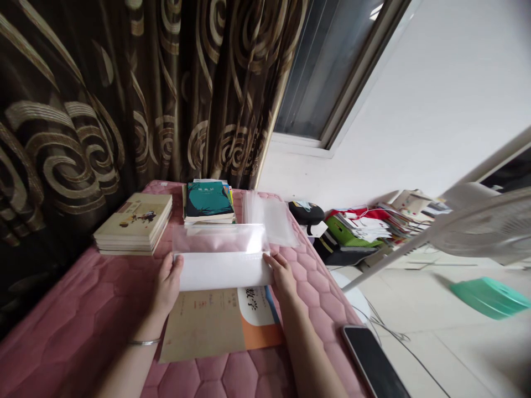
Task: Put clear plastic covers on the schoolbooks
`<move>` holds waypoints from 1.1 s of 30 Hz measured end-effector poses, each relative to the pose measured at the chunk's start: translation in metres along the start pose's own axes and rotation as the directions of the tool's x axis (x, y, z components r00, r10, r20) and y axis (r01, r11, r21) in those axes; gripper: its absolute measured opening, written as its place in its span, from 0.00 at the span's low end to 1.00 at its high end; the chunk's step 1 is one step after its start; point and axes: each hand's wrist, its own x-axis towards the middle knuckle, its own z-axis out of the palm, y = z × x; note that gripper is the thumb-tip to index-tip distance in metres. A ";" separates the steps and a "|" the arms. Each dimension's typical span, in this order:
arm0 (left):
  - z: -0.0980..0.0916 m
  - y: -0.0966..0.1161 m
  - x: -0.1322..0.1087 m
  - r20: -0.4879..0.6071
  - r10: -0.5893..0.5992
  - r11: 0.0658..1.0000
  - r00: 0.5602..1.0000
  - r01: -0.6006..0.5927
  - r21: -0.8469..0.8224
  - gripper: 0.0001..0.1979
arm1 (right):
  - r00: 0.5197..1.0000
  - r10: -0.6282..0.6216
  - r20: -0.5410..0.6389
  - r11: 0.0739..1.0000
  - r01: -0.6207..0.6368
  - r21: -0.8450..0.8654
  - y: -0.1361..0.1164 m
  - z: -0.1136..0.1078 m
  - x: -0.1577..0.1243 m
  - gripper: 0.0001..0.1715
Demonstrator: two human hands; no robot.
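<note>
My left hand point(168, 283) pinches the left edge of a clear plastic book cover point(219, 239) between thumb and fingers. At its right edge, my right hand point(283, 275) grips it too. The cover's upper band is see-through and shiny; a white sheet-like part point(226, 272) spans its lower portion between my hands. Just below lies a maths textbook point(203, 326), beige on the left with a white, blue and orange strip on the right. The raised cover hides the book's far edge.
Pink quilted bedding point(112, 298) bears a stack of beige books point(136, 215), a pile topped by a teal book point(208, 200), and clear plastic sheets point(274, 221). A phone point(373, 359) lies at the right edge. Beyond stand a fan point(485, 226) and a green stool point(492, 297).
</note>
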 end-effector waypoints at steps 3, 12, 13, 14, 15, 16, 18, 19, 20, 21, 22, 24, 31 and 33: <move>0.000 -0.001 0.000 -0.007 -0.014 1.000 1.000 0.014 -0.005 0.24 | 1.000 0.011 -0.014 0.999 -0.010 0.047 -0.002 0.002 0.000 0.20; -0.001 -0.004 0.000 -0.011 0.001 1.000 1.000 -0.002 -0.016 0.24 | 0.998 0.002 -0.062 0.999 0.002 0.054 0.000 0.001 0.002 0.25; -0.001 -0.005 0.000 -0.013 0.006 1.000 1.000 -0.006 -0.011 0.24 | 0.998 -0.001 -0.059 0.999 0.004 0.052 0.000 0.001 0.003 0.25; 0.000 -0.006 0.001 -0.011 0.008 1.000 1.000 -0.008 -0.008 0.24 | 0.998 -0.009 -0.055 0.999 0.012 0.044 0.001 0.000 0.003 0.25; 0.000 -0.007 0.001 -0.008 0.008 1.000 1.000 -0.008 -0.010 0.24 | 0.998 -0.022 -0.052 0.999 0.024 0.031 0.001 0.000 0.003 0.25; 0.000 -0.008 0.002 -0.005 0.008 1.000 1.000 -0.008 -0.016 0.25 | 0.998 -0.038 -0.050 0.999 0.038 0.011 0.002 0.000 0.004 0.25; 0.001 -0.008 0.002 -0.002 0.016 0.999 1.000 -0.016 -0.029 0.26 | 0.995 -0.080 -0.063 0.996 0.078 -0.035 0.003 -0.001 0.004 0.25; 0.001 -0.008 0.002 -0.002 0.019 0.999 1.000 -0.019 -0.032 0.27 | 0.993 -0.101 -0.069 0.994 0.097 -0.054 0.003 -0.001 0.004 0.25; 0.001 -0.008 0.002 0.000 0.017 0.999 1.000 -0.017 -0.032 0.27 | 0.991 -0.117 -0.073 0.992 0.112 -0.066 0.002 -0.001 0.003 0.25; 0.001 -0.008 0.002 0.002 0.012 0.999 1.000 -0.012 -0.030 0.27 | 0.989 -0.125 -0.074 0.990 0.120 -0.070 0.002 -0.001 0.003 0.24; 0.001 -0.008 0.002 0.004 0.004 1.000 1.000 -0.003 -0.027 0.27 | 0.989 -0.126 -0.072 0.990 0.121 -0.067 0.001 -0.001 0.002 0.24; 0.001 -0.007 0.002 0.001 -0.014 0.999 1.000 0.014 -0.029 0.27 | 0.992 -0.107 -0.063 0.994 0.105 -0.039 0.000 0.000 0.002 0.22; 0.001 -0.004 0.001 -0.006 -0.036 0.998 0.999 0.036 -0.049 0.27 | 0.997 -0.070 -0.038 0.998 0.070 0.005 0.001 -0.003 0.004 0.21; 0.001 -0.004 0.001 -0.010 -0.048 0.997 0.999 0.047 -0.061 0.27 | 0.998 -0.058 -0.021 0.998 0.059 0.010 0.001 -0.004 0.004 0.21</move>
